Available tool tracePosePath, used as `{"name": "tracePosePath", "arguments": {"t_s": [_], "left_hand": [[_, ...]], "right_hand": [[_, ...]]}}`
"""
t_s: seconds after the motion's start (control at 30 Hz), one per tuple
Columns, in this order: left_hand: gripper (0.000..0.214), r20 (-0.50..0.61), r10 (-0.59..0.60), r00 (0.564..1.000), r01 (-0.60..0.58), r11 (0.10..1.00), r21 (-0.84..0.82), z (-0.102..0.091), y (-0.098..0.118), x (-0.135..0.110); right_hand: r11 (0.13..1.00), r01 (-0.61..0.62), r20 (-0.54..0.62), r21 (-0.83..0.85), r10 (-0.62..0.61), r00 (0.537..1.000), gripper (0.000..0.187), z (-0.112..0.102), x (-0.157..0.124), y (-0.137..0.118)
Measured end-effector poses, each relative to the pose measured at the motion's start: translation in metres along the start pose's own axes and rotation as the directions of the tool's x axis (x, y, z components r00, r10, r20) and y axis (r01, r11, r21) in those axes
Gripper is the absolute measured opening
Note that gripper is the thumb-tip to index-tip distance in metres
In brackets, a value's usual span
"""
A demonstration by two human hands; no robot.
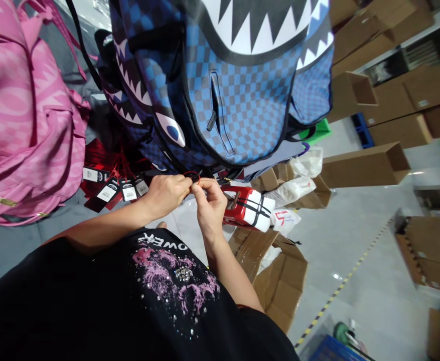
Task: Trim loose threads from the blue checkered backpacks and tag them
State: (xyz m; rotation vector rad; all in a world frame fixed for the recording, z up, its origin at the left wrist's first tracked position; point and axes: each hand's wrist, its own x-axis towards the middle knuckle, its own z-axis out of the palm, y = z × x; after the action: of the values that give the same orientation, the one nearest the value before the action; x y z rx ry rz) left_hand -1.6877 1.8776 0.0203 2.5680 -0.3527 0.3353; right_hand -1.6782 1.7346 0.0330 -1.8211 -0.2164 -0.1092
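Note:
A blue-and-grey checkered backpack [238, 105] with white shark teeth and an eye print stands in front of me. At its lower edge, my left hand [169, 195] and my right hand [211, 203] meet, fingertips pinched together. A thin red string [192, 173] loops out between them by the black trim of the bag. Both hands grip this string; its ends are hidden by my fingers. Left of my left hand lie several black hang tags [107, 189] with white labels and red strings.
A pink backpack [24, 110] lies on the grey surface at left. To the right are a red tape dispenser [238, 206] with a white block, an open cardboard box [280, 281], plastic bags [293, 190] and stacked cartons [411, 95]. Yellow-black tape [343, 286] marks the floor.

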Motion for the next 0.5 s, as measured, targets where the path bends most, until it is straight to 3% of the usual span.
{"name": "tracePosePath", "arguments": {"t_s": [0.1, 0.2, 0.33, 0.5], "left_hand": [[0.014, -0.020, -0.061, 0.998, 0.059, 0.996, -0.067, 0.001, 0.002, 0.000], [0.009, -0.025, -0.131, 0.991, 0.121, 0.964, -0.235, 0.000, 0.003, -0.001], [0.007, -0.017, -0.074, 0.997, 0.058, 0.889, -0.455, -0.003, 0.002, -0.007], [0.016, -0.035, -0.089, 0.995, 0.060, 0.863, -0.501, 0.000, 0.001, -0.012]], "right_hand": [[1.000, -0.019, -0.002, 0.012, 0.019, 1.000, 0.012, 0.000, 0.000, 0.001], [0.999, -0.026, -0.002, 0.037, 0.026, 1.000, 0.011, 0.000, 0.000, 0.001], [0.998, -0.020, -0.013, 0.055, 0.021, 1.000, 0.010, 0.000, 0.000, 0.000], [0.998, -0.005, -0.001, 0.055, 0.005, 1.000, 0.010, 0.001, -0.002, 0.000]]}}
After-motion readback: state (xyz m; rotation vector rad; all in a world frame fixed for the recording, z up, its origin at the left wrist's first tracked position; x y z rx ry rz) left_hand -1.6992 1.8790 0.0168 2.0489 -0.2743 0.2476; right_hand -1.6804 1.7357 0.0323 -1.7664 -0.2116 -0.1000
